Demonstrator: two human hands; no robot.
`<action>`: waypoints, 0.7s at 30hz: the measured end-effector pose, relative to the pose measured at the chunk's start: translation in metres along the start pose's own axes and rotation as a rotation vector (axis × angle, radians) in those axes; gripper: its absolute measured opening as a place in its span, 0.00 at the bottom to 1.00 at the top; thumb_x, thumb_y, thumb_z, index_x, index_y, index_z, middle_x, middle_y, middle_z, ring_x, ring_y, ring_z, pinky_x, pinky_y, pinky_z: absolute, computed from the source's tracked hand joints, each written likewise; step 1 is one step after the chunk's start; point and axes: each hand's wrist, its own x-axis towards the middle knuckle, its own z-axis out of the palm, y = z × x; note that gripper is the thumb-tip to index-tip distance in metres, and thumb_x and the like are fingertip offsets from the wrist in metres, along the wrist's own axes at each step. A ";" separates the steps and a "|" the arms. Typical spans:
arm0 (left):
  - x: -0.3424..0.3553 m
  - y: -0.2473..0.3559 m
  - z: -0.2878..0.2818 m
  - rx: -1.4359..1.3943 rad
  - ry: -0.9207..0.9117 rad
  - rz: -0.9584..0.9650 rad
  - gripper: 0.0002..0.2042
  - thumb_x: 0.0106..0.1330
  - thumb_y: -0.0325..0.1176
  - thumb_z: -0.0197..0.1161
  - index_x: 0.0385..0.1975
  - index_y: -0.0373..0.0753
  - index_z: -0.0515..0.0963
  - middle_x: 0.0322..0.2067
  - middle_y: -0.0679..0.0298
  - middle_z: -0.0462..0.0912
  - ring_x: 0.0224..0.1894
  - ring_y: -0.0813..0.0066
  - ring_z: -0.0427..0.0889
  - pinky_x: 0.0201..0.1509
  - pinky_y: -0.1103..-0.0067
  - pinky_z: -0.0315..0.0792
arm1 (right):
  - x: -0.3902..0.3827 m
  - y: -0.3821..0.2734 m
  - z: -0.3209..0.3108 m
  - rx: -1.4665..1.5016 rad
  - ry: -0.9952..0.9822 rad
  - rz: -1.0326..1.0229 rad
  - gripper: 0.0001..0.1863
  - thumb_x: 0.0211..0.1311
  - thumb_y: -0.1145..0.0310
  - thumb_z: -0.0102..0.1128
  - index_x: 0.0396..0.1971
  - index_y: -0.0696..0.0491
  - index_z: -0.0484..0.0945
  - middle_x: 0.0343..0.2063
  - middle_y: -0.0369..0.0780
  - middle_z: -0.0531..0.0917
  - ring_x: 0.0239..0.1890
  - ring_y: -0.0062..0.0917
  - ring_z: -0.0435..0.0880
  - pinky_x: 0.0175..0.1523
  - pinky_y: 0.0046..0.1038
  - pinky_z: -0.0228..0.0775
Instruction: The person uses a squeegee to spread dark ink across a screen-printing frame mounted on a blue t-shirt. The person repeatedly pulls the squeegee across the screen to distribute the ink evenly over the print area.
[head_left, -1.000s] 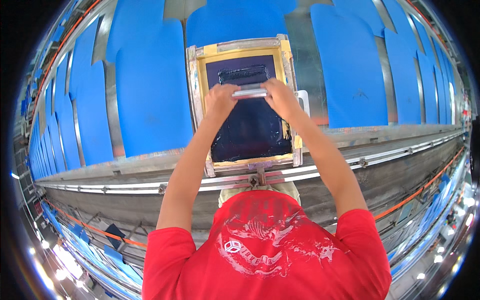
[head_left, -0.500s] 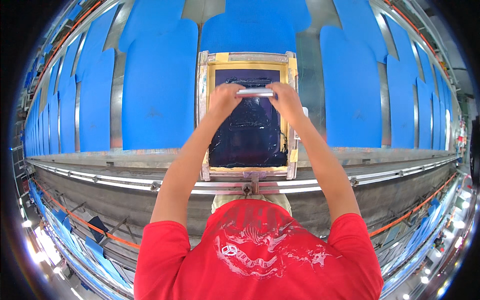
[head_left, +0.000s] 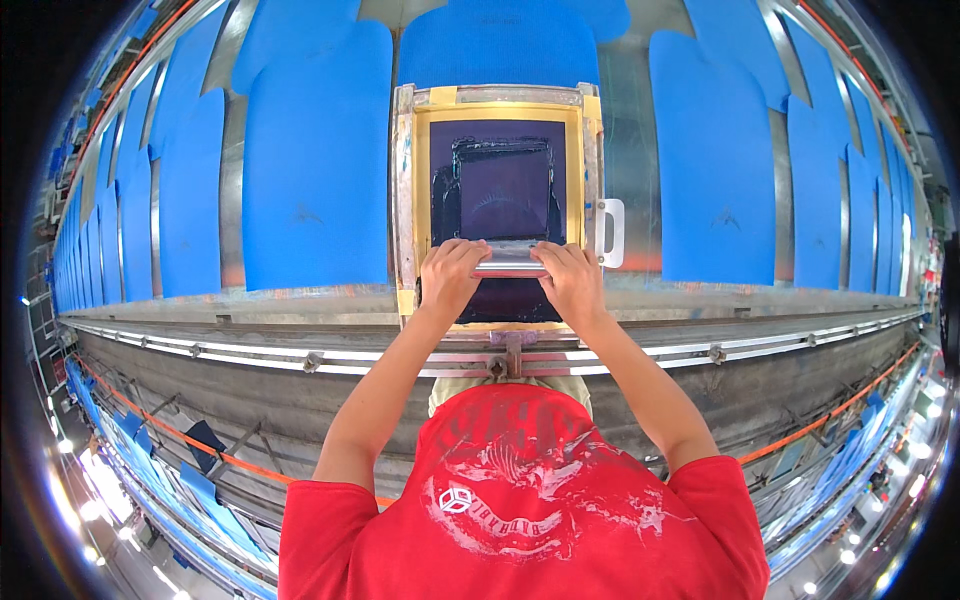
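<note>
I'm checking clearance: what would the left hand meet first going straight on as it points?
Past the squeegee the left hand holds, probably the frame's far bar, beyond the dark mesh; height is unclear.

Squeegee (head_left: 511, 267): silver-grey. Screen mesh (head_left: 506, 180): dark purple, a faint pale arc in the middle. Ink (head_left: 447, 215): near-black with glossy flecks, smeared around a cleaner purple rectangle. Border tape (head_left: 423, 170): yellow. Frame (head_left: 404, 180): greyish, mottled with stains. Side handle (head_left: 614, 233): white. Fabric panels (head_left: 315, 170): bright blue, some with small dark marks. Counter (head_left: 627, 160): dull metallic grey. Shirt (head_left: 400, 545): red, splashy whitish print. Trousers (head_left: 438, 394): pale beige.
</note>
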 end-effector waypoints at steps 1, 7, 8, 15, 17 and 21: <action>0.001 -0.001 -0.002 -0.016 0.006 0.018 0.15 0.48 0.24 0.72 0.37 0.45 0.86 0.40 0.67 0.89 0.44 0.65 0.86 0.48 0.69 0.80 | 0.006 0.003 -0.002 -0.001 0.009 -0.010 0.19 0.48 0.75 0.70 0.44 0.49 0.82 0.46 0.35 0.86 0.47 0.34 0.82 0.50 0.39 0.70; 0.115 -0.041 -0.002 0.025 -0.019 -0.026 0.13 0.56 0.31 0.70 0.42 0.48 0.87 0.40 0.61 0.89 0.45 0.58 0.86 0.49 0.66 0.79 | 0.114 0.055 -0.008 -0.059 0.019 -0.010 0.15 0.55 0.70 0.69 0.44 0.47 0.84 0.42 0.36 0.86 0.49 0.35 0.82 0.54 0.42 0.71; 0.137 -0.049 -0.001 0.065 -0.057 -0.048 0.12 0.58 0.34 0.70 0.43 0.49 0.87 0.39 0.60 0.89 0.45 0.57 0.86 0.48 0.65 0.79 | 0.133 0.065 -0.006 -0.069 0.037 -0.011 0.13 0.56 0.68 0.68 0.42 0.46 0.85 0.40 0.37 0.87 0.48 0.36 0.82 0.52 0.42 0.73; 0.173 -0.055 0.004 0.164 -0.165 -0.157 0.13 0.58 0.41 0.70 0.43 0.52 0.88 0.36 0.61 0.89 0.40 0.56 0.87 0.44 0.64 0.79 | 0.157 0.069 -0.004 0.009 0.032 0.088 0.10 0.59 0.66 0.68 0.41 0.47 0.85 0.35 0.38 0.86 0.45 0.38 0.83 0.52 0.42 0.74; 0.154 -0.046 0.005 0.162 -0.118 -0.079 0.12 0.57 0.39 0.72 0.42 0.52 0.88 0.36 0.62 0.89 0.40 0.58 0.88 0.44 0.64 0.80 | 0.134 0.065 -0.003 0.015 0.012 0.086 0.10 0.59 0.67 0.67 0.41 0.47 0.85 0.35 0.39 0.86 0.45 0.39 0.83 0.51 0.42 0.74; 0.090 -0.025 0.009 0.115 -0.073 -0.041 0.10 0.55 0.33 0.71 0.38 0.51 0.89 0.35 0.64 0.90 0.39 0.61 0.88 0.44 0.65 0.79 | 0.075 0.047 0.003 0.041 0.034 0.038 0.11 0.57 0.71 0.66 0.41 0.51 0.83 0.36 0.41 0.85 0.43 0.40 0.83 0.49 0.43 0.74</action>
